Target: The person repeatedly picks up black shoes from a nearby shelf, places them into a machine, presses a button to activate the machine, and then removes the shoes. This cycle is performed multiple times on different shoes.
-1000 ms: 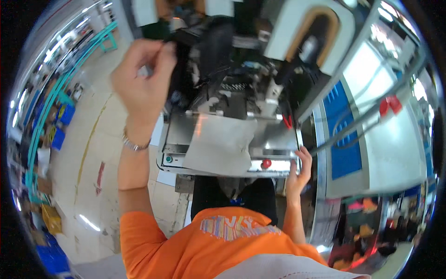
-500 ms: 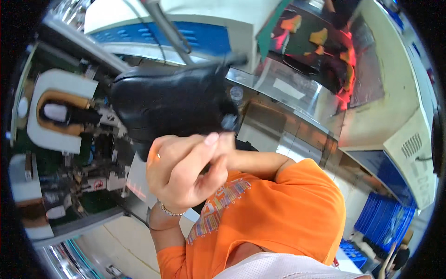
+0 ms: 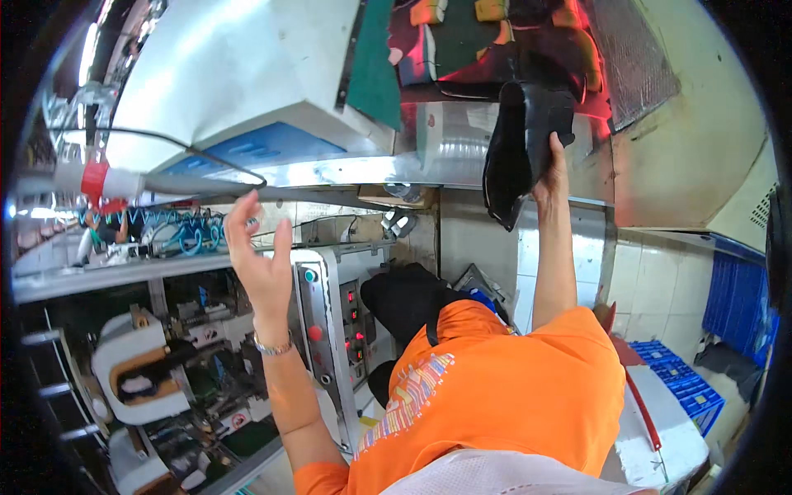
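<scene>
In my right hand (image 3: 553, 171) is a black leather boot (image 3: 510, 144), its long dark underside turned toward the left. The fingers wrap round its right side, though the boot partly hides them. I hold it at the mouth of a red-lit oven (image 3: 594, 124), over the metal ledge in front. Inside the oven lie several shoe parts with yellow and orange pieces (image 3: 493, 10). My left hand (image 3: 262, 260) is raised at the left, fingers apart and nothing in it, near a grey pole and above a control panel.
At the lower left stands a machine with a white and tan U-shaped pad (image 3: 124, 375). The control panel (image 3: 318, 330) with lit displays is beside it. A grey pole (image 3: 190, 183) crosses at the upper left. Blue crates (image 3: 681, 384) and a white table (image 3: 660, 429) are at the lower right.
The boot has moved from in front of my chest to the far right, by the oven, in my right hand. My left hand has come away from it to the left.
</scene>
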Demonstrator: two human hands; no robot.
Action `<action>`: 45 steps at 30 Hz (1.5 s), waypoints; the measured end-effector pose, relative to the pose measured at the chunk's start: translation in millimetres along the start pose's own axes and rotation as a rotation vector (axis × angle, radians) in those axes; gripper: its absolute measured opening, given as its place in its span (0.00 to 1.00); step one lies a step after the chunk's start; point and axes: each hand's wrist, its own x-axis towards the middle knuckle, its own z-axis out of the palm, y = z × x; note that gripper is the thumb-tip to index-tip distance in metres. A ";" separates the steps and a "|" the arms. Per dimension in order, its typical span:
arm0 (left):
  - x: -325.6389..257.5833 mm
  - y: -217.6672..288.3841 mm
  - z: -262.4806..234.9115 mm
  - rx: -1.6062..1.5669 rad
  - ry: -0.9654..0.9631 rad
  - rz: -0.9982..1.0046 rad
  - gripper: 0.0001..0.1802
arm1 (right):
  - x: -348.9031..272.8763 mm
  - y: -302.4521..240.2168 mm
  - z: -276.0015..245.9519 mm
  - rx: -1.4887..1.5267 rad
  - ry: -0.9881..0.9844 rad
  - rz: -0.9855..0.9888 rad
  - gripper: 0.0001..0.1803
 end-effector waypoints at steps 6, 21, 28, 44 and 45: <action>121.4 -31.3 85.2 0.357 -0.079 0.174 0.46 | 54.6 2.4 -27.7 0.099 0.084 -0.100 0.24; 162.4 -47.9 143.9 0.364 -0.130 0.129 0.53 | 389.4 109.5 104.8 -0.988 0.258 -0.509 0.69; 156.0 -54.1 140.7 0.341 -0.120 0.057 0.55 | 387.0 179.1 110.7 -1.717 0.152 -0.221 0.65; 158.7 -58.4 135.0 0.336 -0.101 0.125 0.54 | 438.3 190.7 66.5 -1.885 -0.322 -0.464 0.18; 159.0 -61.5 135.1 0.333 -0.101 0.134 0.54 | 413.7 181.8 73.0 -1.606 -0.261 -0.038 0.19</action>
